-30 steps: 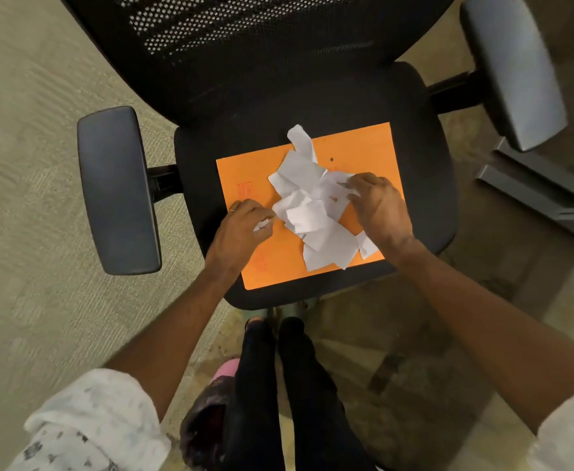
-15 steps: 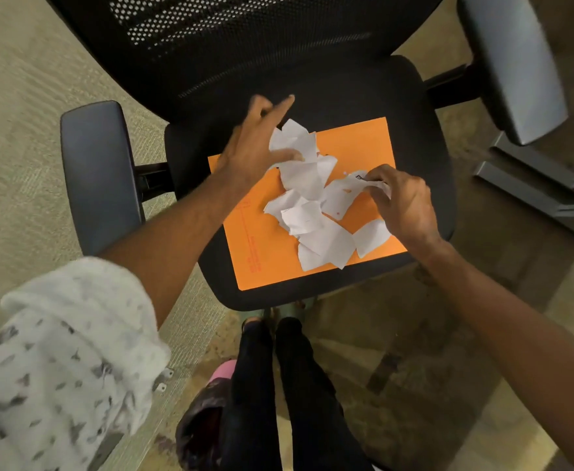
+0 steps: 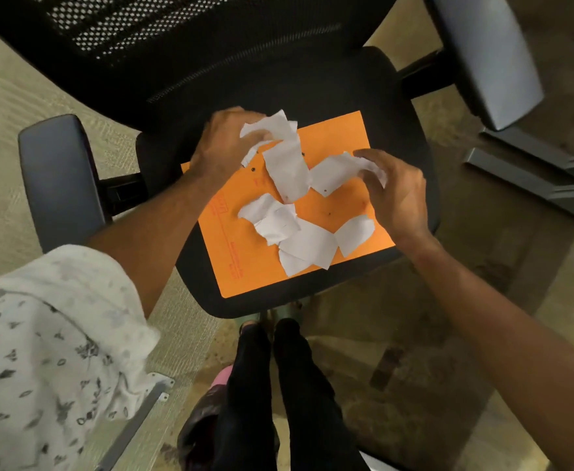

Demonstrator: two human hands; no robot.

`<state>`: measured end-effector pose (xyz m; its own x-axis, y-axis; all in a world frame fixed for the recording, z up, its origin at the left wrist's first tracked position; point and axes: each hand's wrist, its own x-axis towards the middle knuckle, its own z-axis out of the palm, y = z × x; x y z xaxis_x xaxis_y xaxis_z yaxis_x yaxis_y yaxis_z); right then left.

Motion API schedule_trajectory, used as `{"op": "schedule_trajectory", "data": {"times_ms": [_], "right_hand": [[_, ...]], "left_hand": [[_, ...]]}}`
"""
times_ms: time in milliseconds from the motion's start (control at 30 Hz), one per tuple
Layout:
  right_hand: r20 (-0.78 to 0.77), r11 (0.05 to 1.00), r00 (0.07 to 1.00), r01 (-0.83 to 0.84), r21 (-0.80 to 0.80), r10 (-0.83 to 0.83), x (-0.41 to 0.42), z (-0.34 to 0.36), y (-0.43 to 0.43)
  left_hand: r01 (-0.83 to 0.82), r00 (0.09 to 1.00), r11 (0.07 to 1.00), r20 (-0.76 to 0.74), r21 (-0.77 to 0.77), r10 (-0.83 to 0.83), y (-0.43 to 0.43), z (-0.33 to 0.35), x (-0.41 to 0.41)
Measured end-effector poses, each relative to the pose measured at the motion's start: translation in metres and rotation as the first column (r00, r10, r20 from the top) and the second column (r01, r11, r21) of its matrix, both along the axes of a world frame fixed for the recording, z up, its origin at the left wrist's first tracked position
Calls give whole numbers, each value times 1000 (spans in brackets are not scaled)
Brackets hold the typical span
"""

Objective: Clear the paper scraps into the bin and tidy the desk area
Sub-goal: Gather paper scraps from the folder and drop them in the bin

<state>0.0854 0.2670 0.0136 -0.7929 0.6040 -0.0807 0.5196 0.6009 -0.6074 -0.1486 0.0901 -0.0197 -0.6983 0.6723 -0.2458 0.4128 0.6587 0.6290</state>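
Note:
An orange envelope (image 3: pixel 245 253) lies on the seat of a black office chair (image 3: pixel 397 107). Several torn white paper scraps (image 3: pixel 299 239) are spread over it. My left hand (image 3: pixel 224 144) is at the envelope's far left corner, closed on a long white scrap (image 3: pixel 287 161) that hangs down over the envelope. My right hand (image 3: pixel 397 192) is at the envelope's right edge, its fingers curled around another white scrap (image 3: pixel 336 171). Both scraps are lifted a little off the envelope.
The chair's armrests (image 3: pixel 58 178) stick out left and right. A dark bag with a pink rim (image 3: pixel 207 413) sits on the floor by my legs (image 3: pixel 279 385). Grey metal furniture legs (image 3: pixel 533 171) lie at the right. Carpet covers the floor at the left.
My left hand went from the near left of the pile to its far side and closed on a long scrap. My right hand lifted a scrap at the right. The pile has spread apart.

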Motion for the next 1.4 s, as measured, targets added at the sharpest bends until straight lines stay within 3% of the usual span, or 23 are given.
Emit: {"op": "schedule_trajectory", "data": {"times_ms": [100,233,367,467,633,733,833,1067,1200,1300,1400], "right_hand": [[-20,999,1000,4,-46,-5,2,2,4],[46,985,997,-56,-165,65,1,3,4],[82,976,976,-191,-105,200,1,11,3],[104,952,947,-300,-53,304,-2,17,1],[131,926,919,-377,14,372,-12,27,-1],[99,945,940,-328,2,326,-14,38,-1],[88,968,964,-252,16,250,-12,51,-2],[86,984,993,94,-149,-82,-1,74,7],[-27,866,953,261,-427,-300,26,102,8],[-95,644,853,310,-700,-514,51,123,-4],[-96,455,731,312,-834,-676,85,148,-24]], "left_hand": [[17,1000,996,16,87,-18,-6,8,-1],[163,984,986,66,45,-166,-25,15,7],[215,972,977,95,-4,-214,-47,24,16],[229,973,965,70,-124,-222,-64,30,25],[229,973,964,67,-138,-222,-82,38,34],[176,984,977,33,-121,-173,-90,43,34],[40,999,999,-7,-8,-40,-96,59,39],[-252,967,961,63,114,246,-105,83,70],[-311,941,939,182,144,284,-95,98,97],[-330,927,930,241,164,287,-80,119,115],[-302,931,936,269,181,249,-57,148,134]]}}
